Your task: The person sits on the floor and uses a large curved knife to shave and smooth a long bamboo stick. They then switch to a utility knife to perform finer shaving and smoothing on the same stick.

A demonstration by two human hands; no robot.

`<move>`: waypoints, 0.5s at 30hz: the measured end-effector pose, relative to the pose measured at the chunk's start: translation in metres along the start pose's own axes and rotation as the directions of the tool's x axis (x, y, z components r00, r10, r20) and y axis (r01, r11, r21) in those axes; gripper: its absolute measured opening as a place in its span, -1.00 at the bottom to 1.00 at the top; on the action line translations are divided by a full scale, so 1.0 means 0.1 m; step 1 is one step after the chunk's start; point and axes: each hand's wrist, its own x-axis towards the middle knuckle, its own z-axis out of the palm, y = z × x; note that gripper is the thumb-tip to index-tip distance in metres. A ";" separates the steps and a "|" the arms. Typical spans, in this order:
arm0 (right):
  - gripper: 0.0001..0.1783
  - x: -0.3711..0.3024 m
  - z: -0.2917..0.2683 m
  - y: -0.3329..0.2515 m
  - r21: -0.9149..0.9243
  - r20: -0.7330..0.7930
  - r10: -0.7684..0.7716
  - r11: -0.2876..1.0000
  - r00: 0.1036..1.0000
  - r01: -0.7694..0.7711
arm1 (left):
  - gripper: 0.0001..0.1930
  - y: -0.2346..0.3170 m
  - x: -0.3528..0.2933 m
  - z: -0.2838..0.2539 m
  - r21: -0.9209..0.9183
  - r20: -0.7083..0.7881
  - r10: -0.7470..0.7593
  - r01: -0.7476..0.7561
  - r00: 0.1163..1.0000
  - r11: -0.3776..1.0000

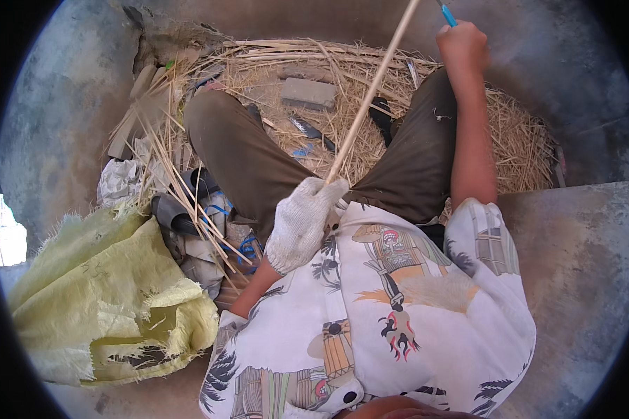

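My left hand [302, 225], in a white knitted glove, is closed around the lower end of a long pale wooden stick [370, 94] close to my shirt. The stick slants up and to the right, between my knees, and runs out past the top edge. My bare right hand [463, 49] is stretched far forward at the upper right, its fingers wrapped round the blue handle of what looks like a knife [448, 15]. Only a short grey piece of its blade shows before the picture ends. A gap separates the knife from the stick here.
Straw-like shavings [517, 143] and long split strips cover the floor around my bent legs. Between my feet lie a grey brick [309, 93] and a dark, narrow tool [312, 131]. A frayed yellow woven sack [98, 293] rests at my left. Concrete walls curve round the place.
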 end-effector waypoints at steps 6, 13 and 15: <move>-0.87 -1.23 0.16 -0.28 0.096 0.189 -0.473 0.881 0.861 0.463 | -0.62 0.07 0.22 -0.13 0.097 0.006 -0.147 0.146 0.989 0.985; -0.90 -1.70 0.34 -0.34 0.222 0.063 -0.653 0.747 0.755 0.627 | -0.66 0.13 0.23 -0.12 0.217 0.041 -0.364 0.348 0.930 0.912; -0.90 -1.61 0.35 -0.42 0.216 -0.002 -0.650 0.742 0.760 0.635 | -0.68 0.13 0.21 -0.10 0.247 -0.013 -0.345 0.337 0.939 0.909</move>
